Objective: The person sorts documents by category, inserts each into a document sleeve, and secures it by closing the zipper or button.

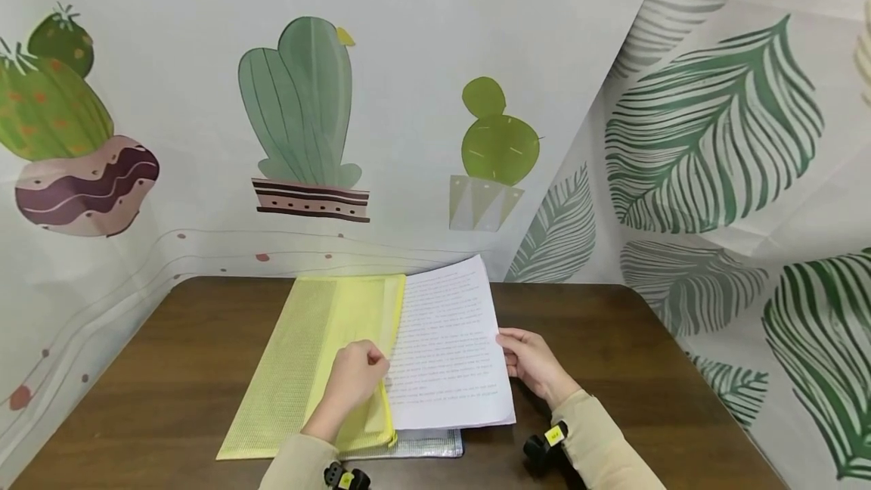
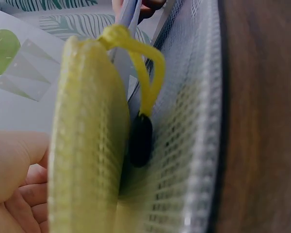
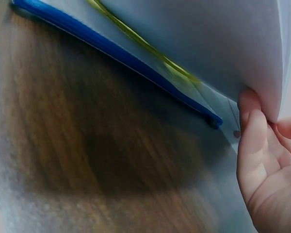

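A yellow mesh zipper pouch (image 1: 286, 369) lies on the table, with a stack of printed paper (image 1: 449, 354) sticking out of its right side. My left hand (image 1: 357, 373) has curled fingers at the pouch's open edge and pinches it. In the left wrist view, a yellow cord with a black zipper pull (image 2: 140, 141) hangs from the pouch's corner. My right hand (image 1: 534, 361) pinches the right edge of the paper between thumb and fingers. The right wrist view shows the sheets (image 3: 233, 43) raised above the things below. The paper's left part is hidden by the pouch.
Under the yellow pouch and paper lies a second, clear mesh pouch (image 1: 422, 445) with a blue zipper edge (image 3: 111, 46). The brown wooden table (image 1: 605, 376) meets a wall covering (image 1: 408, 97) printed with cacti and leaves at the back.
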Demonstrator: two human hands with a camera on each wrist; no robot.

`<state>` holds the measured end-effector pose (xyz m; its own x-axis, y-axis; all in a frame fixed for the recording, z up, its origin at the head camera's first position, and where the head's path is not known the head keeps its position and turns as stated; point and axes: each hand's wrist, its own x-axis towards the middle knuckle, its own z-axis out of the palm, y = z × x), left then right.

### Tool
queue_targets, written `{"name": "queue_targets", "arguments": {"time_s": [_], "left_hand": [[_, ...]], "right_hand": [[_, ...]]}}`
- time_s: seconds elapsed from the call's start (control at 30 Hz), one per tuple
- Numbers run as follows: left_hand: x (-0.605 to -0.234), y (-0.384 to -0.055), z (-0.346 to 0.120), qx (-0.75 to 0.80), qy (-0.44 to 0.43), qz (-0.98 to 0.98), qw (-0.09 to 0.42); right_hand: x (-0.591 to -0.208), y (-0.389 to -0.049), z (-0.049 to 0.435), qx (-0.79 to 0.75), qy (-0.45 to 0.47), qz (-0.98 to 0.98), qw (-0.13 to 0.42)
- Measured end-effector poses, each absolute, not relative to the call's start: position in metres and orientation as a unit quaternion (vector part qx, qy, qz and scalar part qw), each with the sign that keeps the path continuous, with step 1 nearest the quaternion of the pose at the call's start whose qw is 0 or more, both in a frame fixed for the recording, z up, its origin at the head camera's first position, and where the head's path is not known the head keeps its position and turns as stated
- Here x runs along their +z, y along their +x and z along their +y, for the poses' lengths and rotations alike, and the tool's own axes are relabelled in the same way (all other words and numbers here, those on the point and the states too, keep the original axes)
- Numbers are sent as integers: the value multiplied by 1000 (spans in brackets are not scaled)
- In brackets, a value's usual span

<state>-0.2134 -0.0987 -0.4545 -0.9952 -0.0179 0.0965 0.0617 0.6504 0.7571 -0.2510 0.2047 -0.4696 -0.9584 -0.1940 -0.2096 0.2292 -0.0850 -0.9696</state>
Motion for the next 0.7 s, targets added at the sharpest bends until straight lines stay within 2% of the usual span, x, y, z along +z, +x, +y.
{"name": "queue_targets", "arguments": {"time_s": [0.7], "left_hand": [[-452,-212,-97,-421,-19,-905,57]], "right_hand": [[-470,-251,198,-739,16,656,150]]}}
